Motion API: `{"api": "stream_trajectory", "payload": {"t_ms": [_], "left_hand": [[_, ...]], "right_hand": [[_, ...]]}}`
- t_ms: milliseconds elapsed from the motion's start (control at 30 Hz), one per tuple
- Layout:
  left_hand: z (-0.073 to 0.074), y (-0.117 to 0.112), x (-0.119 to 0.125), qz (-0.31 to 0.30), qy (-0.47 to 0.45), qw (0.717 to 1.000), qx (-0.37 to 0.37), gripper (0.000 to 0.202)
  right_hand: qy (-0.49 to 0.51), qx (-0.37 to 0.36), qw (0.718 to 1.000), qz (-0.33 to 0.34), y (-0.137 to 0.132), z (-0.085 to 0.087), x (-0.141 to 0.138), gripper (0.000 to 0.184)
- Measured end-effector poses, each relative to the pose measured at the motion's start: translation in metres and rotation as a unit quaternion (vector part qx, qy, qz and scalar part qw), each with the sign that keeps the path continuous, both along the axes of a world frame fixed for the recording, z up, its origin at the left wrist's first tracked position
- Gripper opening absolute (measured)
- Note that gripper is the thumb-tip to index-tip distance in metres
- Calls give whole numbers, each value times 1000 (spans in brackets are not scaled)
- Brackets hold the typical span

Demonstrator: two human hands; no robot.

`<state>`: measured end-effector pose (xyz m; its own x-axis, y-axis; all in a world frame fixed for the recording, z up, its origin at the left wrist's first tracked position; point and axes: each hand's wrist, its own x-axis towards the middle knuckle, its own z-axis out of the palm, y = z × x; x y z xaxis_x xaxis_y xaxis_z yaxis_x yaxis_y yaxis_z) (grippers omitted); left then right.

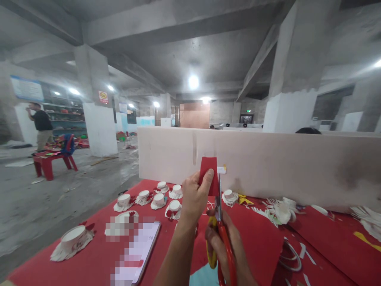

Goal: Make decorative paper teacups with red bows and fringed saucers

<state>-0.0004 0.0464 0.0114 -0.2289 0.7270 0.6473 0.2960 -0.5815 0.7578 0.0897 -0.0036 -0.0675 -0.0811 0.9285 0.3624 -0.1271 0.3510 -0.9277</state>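
Note:
My left hand is closed on a red paper strip, held upright above the table with the thumb across its front. In my right hand is a pair of scissors with one red and one yellow handle. Their blades point up along the right edge of the strip; whether they touch it I cannot tell. To the left of my hands stand several small white paper-cup hats with fringed brims, some with red pieces on them. One more cup hat sits behind the scissors.
A lit phone lies at the front left of the red-covered table. A pale partition closes off the back. Cut cups and paper scraps are on the right. A person stands far left, behind a red chair.

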Motion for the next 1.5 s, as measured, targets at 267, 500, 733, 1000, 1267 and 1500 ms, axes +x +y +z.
{"api": "stream_trajectory", "payload": {"t_ms": [267,500,733,1000,1267,1500], "left_hand": [[0,0,0,0,-1,1000,2,39],[0,-1,0,-6,-12,1000,7,37],[3,-4,0,7,11,1000,5,39],[6,-8,0,0,13,1000,8,38],[4,-6,0,5,20,1000,4,39],[4,-7,0,6,29,1000,9,38]], "right_hand": [[5,-11,1000,9,-4,2,1,45],[17,-16,1000,1,-7,3,1,45],[34,-27,999,15,-5,2,0,45],[37,-28,999,13,-3,0,-1,42],[28,-22,999,1,-3,-1,1,43],[33,-25,999,7,-5,3,0,43]]}}
